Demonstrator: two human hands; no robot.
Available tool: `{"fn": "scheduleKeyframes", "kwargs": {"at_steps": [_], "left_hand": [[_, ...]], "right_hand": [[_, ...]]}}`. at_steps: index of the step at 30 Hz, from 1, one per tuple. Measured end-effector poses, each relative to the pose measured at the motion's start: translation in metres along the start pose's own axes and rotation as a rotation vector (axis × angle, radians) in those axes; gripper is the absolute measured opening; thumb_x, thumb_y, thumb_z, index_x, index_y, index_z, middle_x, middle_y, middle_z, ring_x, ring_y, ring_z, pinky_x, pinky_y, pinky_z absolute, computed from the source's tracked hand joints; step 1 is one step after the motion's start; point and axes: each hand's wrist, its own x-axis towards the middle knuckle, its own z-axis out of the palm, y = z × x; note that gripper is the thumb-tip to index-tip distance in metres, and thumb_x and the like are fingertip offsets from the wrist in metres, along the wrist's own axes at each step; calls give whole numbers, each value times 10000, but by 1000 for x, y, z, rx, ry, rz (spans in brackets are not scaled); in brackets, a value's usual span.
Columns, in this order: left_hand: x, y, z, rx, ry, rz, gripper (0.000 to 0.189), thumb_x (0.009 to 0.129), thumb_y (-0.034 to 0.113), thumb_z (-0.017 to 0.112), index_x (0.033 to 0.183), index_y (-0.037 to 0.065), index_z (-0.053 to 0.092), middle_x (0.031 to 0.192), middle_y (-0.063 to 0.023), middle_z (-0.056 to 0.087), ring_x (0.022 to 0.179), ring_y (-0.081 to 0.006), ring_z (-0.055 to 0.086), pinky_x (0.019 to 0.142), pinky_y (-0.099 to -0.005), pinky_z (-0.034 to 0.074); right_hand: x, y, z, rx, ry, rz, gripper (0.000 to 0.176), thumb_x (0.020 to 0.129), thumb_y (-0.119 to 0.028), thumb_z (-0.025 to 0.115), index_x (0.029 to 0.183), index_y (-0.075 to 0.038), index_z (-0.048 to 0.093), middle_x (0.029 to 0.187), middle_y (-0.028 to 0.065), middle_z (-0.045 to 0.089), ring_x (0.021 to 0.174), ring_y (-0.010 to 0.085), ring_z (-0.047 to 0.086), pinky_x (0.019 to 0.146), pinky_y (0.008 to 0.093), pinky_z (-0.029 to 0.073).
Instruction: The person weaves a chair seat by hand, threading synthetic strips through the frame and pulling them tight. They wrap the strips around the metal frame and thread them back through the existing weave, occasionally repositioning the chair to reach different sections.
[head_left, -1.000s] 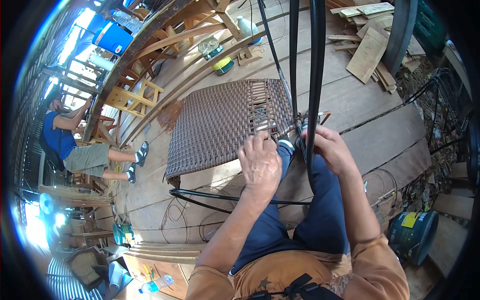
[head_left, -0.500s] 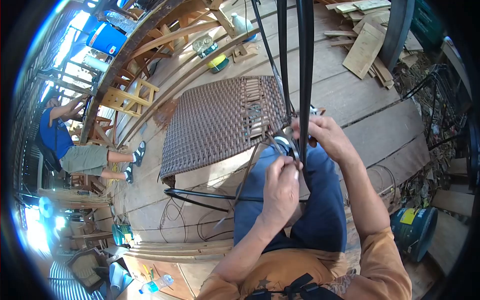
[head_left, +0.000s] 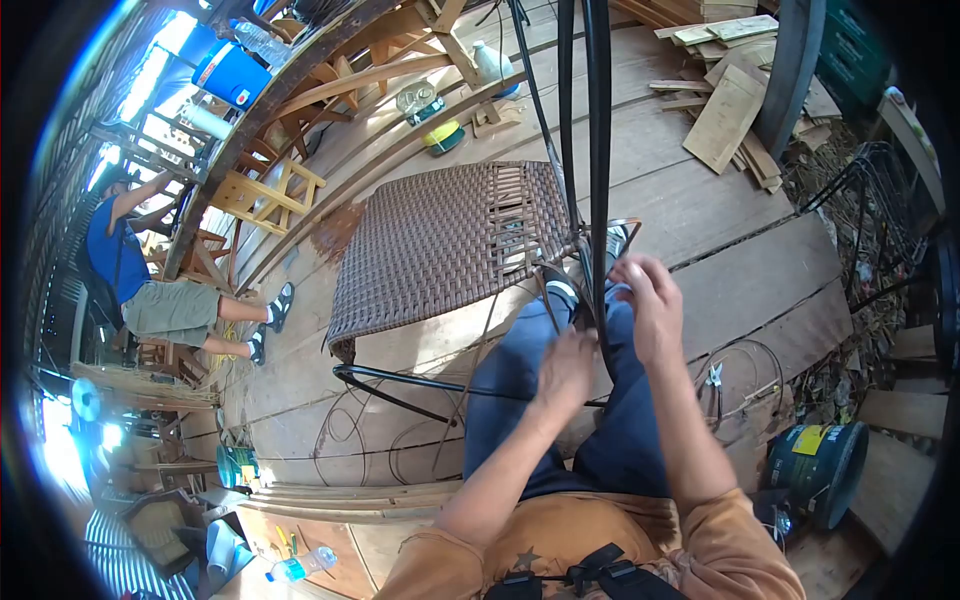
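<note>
Seated person in blue [head_left: 125, 265] at far left, wood offcuts [head_left: 725, 110] (top right), bucket [head_left: 815, 470] lower right

Sunlit plank floor [head_left: 760, 290]; wooden stools [head_left: 265, 195] left; blue barrel [head_left: 230, 72]; board offcuts [head_left: 725, 115] top right.

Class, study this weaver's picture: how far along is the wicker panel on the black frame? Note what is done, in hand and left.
Done: most of the brown woven panel is tightly woven. In hand: the left hand, blurred, looks closed on a loose wicker strand, while the right hand works at the black frame tube. Left: the open patch of bare strips near the panel's frame-side edge.
</note>
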Motion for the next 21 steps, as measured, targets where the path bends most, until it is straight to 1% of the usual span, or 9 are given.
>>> {"fn": "scheduleKeyframes", "kwargs": {"at_steps": [3,6,9,10,13,15,17,19,21], "left_hand": [[-52,-1,45,-11,79,170,338,773,96,565,1079,-44,533,1064,-224,542,1042,-387,497,904,-437,421],[-93,44,-11,-117,-307,322,476,782,117,571,1215,-44,456,1190,-209,503,1240,-353,383,1020,-405,352],[-126,42,8,-226,-555,353,458,781,76,545,1215,-36,451,1282,-219,409,1270,-350,344,1044,-414,329],[-123,45,3,-297,-634,288,507,771,23,528,1261,-43,418,1322,-210,385,1298,-329,319,1065,-387,305],[-102,24,13,-680,-824,322,545,783,3,509,1310,-34,377,1346,-176,397,1271,-295,382,1047,-352,328],[-68,48,-32,-1361,-962,-223,604,822,48,553,1375,30,313,1306,-108,469,1139,-222,523,799,-312,491],[-30,50,-43,-2074,-562,-144,429,875,141,541,1272,52,405,1161,-109,550,964,-221,585,697,-298,492],[-6,34,-49,-2161,-113,-388,170,927,167,476,1045,52,518,825,-86,596,719,-187,598,626,-276,484],[-24,59,-56,-1445,-193,-192,153,929,163,471,952,38,557,750,-59,573,662,-157,592,566,-259,472]], "right_hand": [[-42,33,-10,17,95,145,245,895,-200,560,1022,9,577,856,24,569,780,84,511,682,210,417],[-77,67,-17,-400,94,88,350,852,-266,621,1047,18,562,843,34,556,680,89,523,634,222,439],[-70,-1,-11,-344,-127,433,363,849,-268,624,1061,19,555,840,42,557,611,97,523,568,231,438],[-71,-17,-11,-275,-208,451,322,884,-279,577,1044,-1,553,634,-18,487,518,65,432,464,221,346],[-105,-67,-40,-268,-339,363,351,874,-327,588,948,16,597,625,-3,517,564,110,511,499,273,399],[-151,-69,-90,-763,-498,391,361,886,-349,567,857,7,624,561,-17,517,564,132,508,525,321,407],[-199,-44,-154,-1123,-689,675,381,881,-363,565,806,3,640,697,14,614,682,161,572,634,339,453],[-237,-38,-189,-697,-533,711,405,872,-398,557,872,0,634,828,47,641,795,179,595,721,343,461],[-215,-59,-180,-241,-451,840,506,854,-463,539,1047,2,590,1047,100,628,987,228,594,842,339,457]]}}
